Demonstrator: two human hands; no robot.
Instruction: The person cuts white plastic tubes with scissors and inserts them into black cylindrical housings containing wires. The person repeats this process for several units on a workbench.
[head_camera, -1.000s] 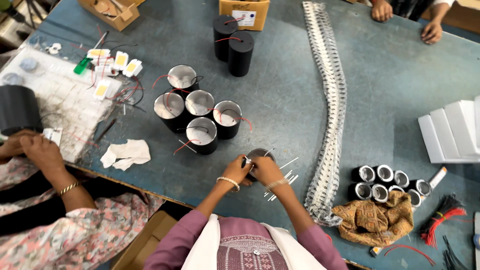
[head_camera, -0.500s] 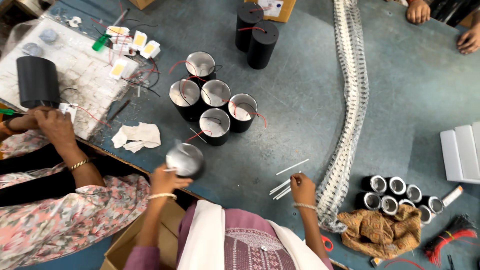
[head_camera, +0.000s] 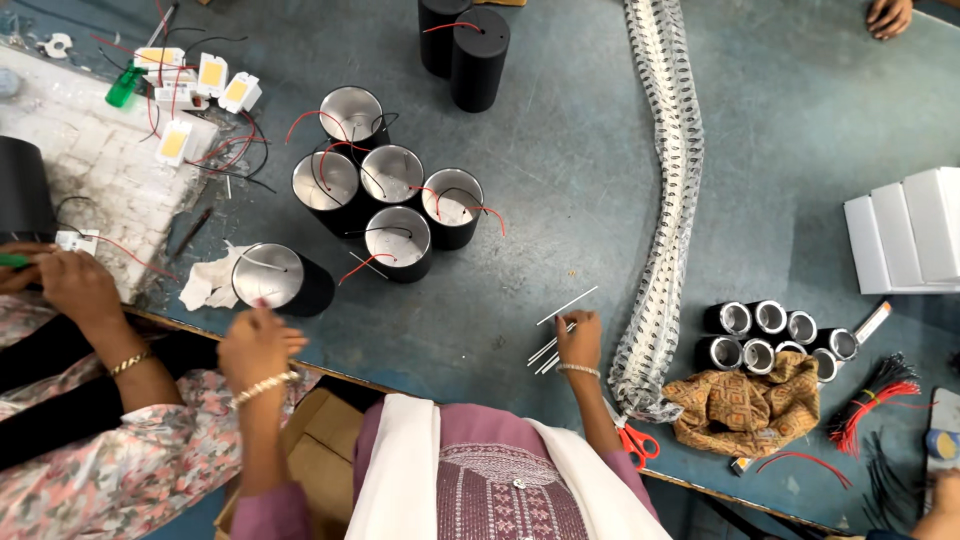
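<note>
My left hand (head_camera: 258, 345) reaches to a black cylinder housing (head_camera: 280, 280) with a silver inside. The housing stands tilted on the grey table (head_camera: 560, 200), and my fingertips are on its near rim. It sits just left of a cluster of several similar open housings (head_camera: 390, 195) with red and black wires. My right hand (head_camera: 580, 338) is at the table's near edge, its fingers pinched on a few thin white sticks (head_camera: 548, 348). One more white stick (head_camera: 567, 305) lies just beyond them.
A co-worker's hands (head_camera: 70, 280) hold a wired white part at the left, by a white foam sheet (head_camera: 90, 180). A long strip of packed parts (head_camera: 672, 200) runs down the table. Small cylinders (head_camera: 770, 335), patterned cloth (head_camera: 750, 405), red scissors (head_camera: 635, 440), red wires (head_camera: 875, 395) and white boxes (head_camera: 910, 235) lie on the right.
My left hand has carried the housing from the table's near edge out to the cluster and set it down. My right hand has closed on the white sticks.
</note>
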